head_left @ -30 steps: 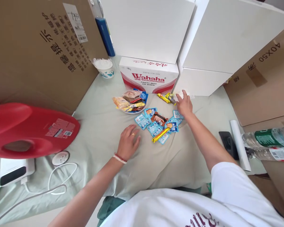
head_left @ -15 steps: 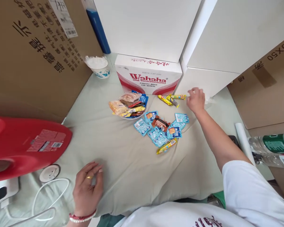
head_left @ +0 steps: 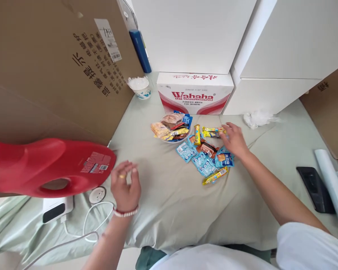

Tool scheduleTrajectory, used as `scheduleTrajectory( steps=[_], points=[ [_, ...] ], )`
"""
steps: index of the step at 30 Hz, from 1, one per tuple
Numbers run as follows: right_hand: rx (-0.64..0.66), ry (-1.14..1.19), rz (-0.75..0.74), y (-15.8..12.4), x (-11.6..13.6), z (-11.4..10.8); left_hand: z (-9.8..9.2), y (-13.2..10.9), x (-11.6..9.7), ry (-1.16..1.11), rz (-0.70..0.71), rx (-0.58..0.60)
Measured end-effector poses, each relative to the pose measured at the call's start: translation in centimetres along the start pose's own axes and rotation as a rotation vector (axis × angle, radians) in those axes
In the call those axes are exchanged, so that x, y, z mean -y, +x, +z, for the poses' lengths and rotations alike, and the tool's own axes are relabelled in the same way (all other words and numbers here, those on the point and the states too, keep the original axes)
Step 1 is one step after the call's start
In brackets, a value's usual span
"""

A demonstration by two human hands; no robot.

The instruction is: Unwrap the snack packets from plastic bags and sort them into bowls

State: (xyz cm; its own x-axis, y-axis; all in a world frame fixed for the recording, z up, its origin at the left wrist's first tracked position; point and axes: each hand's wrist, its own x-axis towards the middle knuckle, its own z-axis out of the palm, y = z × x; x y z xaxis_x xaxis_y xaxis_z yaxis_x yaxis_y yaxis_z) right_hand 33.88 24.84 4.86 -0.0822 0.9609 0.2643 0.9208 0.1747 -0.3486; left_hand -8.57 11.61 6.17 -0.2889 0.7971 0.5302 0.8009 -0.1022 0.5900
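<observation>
My right hand (head_left: 235, 141) reaches to the yellow-wrapped snack bars (head_left: 213, 130), thumb and fingers apart, fingertips at their right ends. Another yellow bar (head_left: 197, 135) lies lengthwise at the pile's upper edge. The pile holds several light blue snack packets (head_left: 186, 151), a brown-wrapped snack (head_left: 208, 149) and a yellow bar (head_left: 215, 176) at the front. Just behind, to the left, a bowl (head_left: 173, 141) is heaped with assorted wrapped snacks. My left hand (head_left: 125, 186), slightly blurred, is open and holds nothing, with its fingers loosely bent near the red jug.
A Wahaha carton (head_left: 195, 95) stands against white cabinets. To the left are a large cardboard box (head_left: 59, 93), a paper cup (head_left: 141, 90), a red jug (head_left: 73, 161) and a white cable (head_left: 86, 225). Crumpled clear plastic (head_left: 259, 119) and a black phone (head_left: 315, 189) lie right.
My right hand has moved left and nearer, and the yellow bars have shifted with it towards the pile. My left hand has lifted slightly. The view has turned a little.
</observation>
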Motion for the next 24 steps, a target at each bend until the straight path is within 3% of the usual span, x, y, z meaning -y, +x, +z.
scheduleTrajectory(
  steps=[3,6,10,13,18,21,24],
  points=[
    [-0.161,0.014,0.028,-5.6,-2.8,-2.6,3.5,9.2,0.0,0.023,-0.164,-0.136],
    [-0.197,-0.072,0.080,-12.6,-5.4,-4.3,8.3,18.2,0.3,0.131,-0.375,-0.039],
    [-0.177,-0.165,0.154,-20.1,-7.4,-4.5,14.6,25.7,0.7,0.157,-0.320,0.061],
    [-0.217,-0.190,0.194,-22.5,-7.9,-4.0,17.4,28.7,1.5,0.161,-0.188,0.235],
    [-0.239,-0.189,0.254,-22.6,-7.5,-3.9,19.7,32.5,4.3,0.198,-0.012,0.500],
    [-0.228,-0.194,0.254,-22.4,-7.4,-4.1,20.8,33.6,5.7,0.227,-0.038,0.521],
    [-0.240,-0.184,0.247,-22.5,-7.4,-4.1,21.3,33.2,6.1,0.246,-0.088,0.440]
  ],
)
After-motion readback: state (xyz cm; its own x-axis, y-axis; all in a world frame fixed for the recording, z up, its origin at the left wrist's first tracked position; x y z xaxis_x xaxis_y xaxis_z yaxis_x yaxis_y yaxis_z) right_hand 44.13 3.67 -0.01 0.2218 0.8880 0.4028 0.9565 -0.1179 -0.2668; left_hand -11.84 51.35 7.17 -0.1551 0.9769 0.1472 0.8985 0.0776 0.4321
